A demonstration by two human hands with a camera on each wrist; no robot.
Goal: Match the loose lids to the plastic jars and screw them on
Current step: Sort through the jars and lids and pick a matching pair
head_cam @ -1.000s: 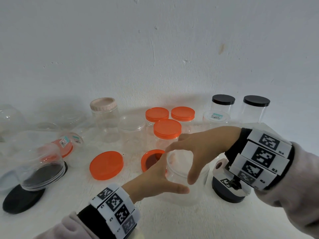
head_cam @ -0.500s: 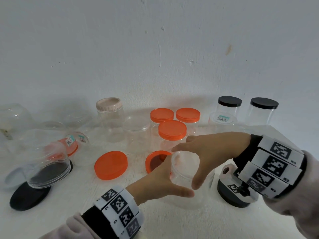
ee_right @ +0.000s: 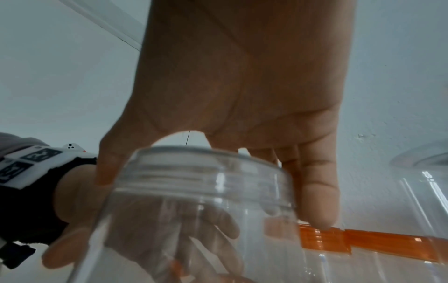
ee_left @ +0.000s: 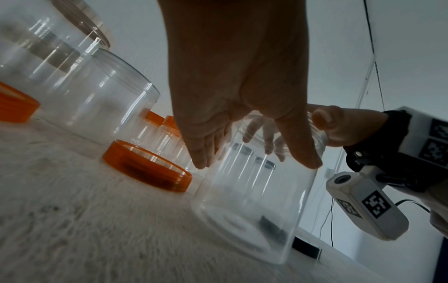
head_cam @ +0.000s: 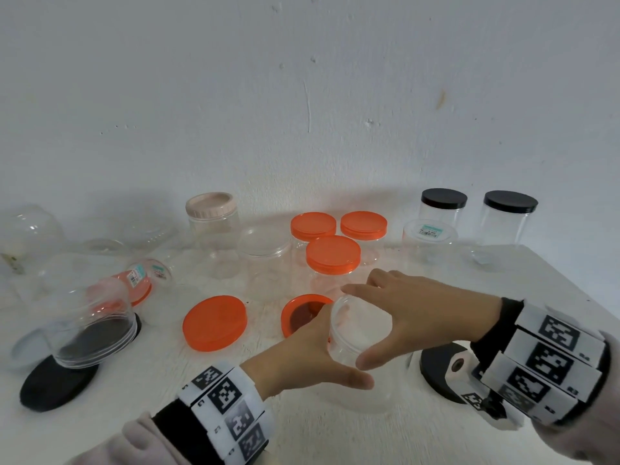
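Note:
A clear plastic jar (head_cam: 379, 394) stands upright on the white table (head_cam: 335, 437) in front of me. My left hand (head_cam: 347, 345) grips its body, thumb at the front and fingers behind. My right hand (head_cam: 354, 325) arches over the top, with thumb and fingers curled round a clear lid (head_cam: 360, 325) on the threaded neck. The left wrist view shows my left hand (ee_left: 254, 162) around the jar (ee_left: 249, 210). In the right wrist view my right hand (ee_right: 211, 189) pinches the lid (ee_right: 198, 168), and the left hand's fingers (ee_right: 201, 224) show through the jar (ee_right: 194, 239).
An upturned orange lid (head_cam: 305, 313) lies just behind the jar and a flat orange lid (head_cam: 214, 322) to its left. A black lid (head_cam: 439, 367) lies under my right wrist, and another black lid (head_cam: 53, 384) under a tilted clear jar (head_cam: 94, 327). Capped jars (head_cam: 332, 253) line the back wall.
Both hands keep their hold on the jar and its lid. The right hand's fingers have shifted slightly round the top, and the view has drifted a little.

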